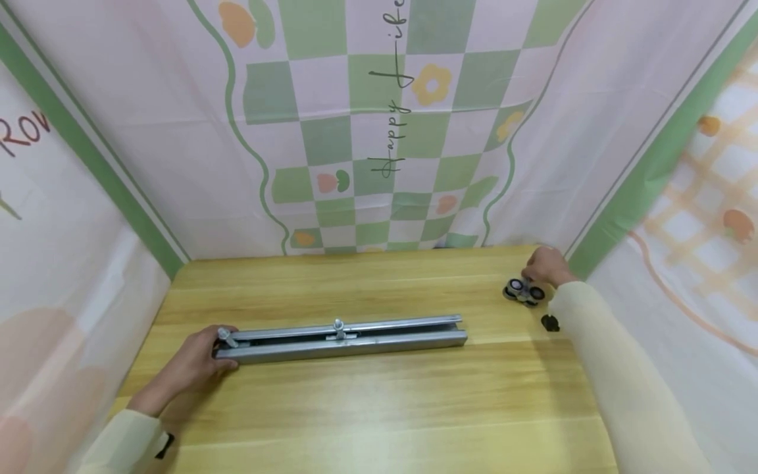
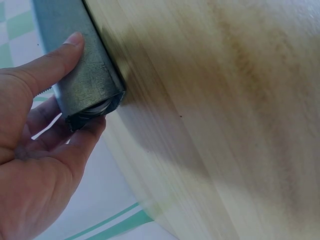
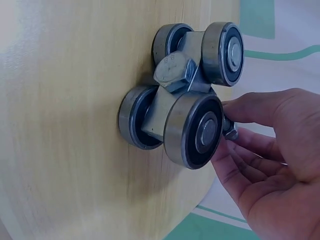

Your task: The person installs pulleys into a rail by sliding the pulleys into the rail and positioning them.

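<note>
A long galvanized steel channel rail [image 1: 391, 345] lies slot up across the table. My left hand [image 1: 192, 359] grips its left end, thumb along the near side; the left wrist view shows the thumb [image 2: 60, 62] on the metal wall and fingers at the open end. One bolt [image 1: 226, 337] stands up at that end and another bolt [image 1: 339, 326] near mid-rail. At the table's far right, my right hand [image 1: 547, 265] pinches the threaded stem of a four-wheeled roller trolley [image 1: 524, 293]. A hex bolt head [image 3: 175, 72] sits between its wheels.
The wooden table [image 1: 379, 408] reaches back to a printed cloth backdrop [image 1: 379, 131], with cloth hanging at both sides. Bare wood separates the rail's right end from the trolley. Small black devices [image 1: 551, 322] show at both wrists.
</note>
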The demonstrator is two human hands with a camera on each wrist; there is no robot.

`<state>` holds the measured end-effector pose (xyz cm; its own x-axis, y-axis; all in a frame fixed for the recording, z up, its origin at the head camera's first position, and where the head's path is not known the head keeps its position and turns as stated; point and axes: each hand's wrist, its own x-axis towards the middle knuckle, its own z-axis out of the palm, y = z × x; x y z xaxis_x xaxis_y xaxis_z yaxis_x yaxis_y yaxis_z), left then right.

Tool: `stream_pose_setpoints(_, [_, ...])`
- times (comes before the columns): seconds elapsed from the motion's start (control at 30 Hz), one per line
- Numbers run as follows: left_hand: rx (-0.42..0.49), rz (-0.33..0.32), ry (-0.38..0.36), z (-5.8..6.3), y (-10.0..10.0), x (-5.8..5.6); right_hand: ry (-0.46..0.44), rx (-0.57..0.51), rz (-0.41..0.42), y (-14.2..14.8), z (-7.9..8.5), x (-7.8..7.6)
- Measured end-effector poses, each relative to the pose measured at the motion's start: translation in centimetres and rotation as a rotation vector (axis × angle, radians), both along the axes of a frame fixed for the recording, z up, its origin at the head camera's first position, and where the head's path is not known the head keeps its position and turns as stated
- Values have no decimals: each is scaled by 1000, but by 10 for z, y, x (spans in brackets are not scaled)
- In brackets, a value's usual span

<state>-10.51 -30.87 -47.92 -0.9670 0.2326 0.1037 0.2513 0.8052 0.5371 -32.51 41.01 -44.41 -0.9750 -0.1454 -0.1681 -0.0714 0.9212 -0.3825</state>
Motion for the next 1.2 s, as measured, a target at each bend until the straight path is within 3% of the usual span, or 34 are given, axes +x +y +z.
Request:
stream_pose_setpoints(0.43, [-6,3,-2,1,2,1,128,53,-10,3,10,16])
stream_pose_setpoints(0.8, [-4,-3,3,-1,1,1,176,30,-6,-1,13,29])
stream_pose_setpoints(1.2, [-10,2,9,-1,1,0,256,38,115,-8,19,53])
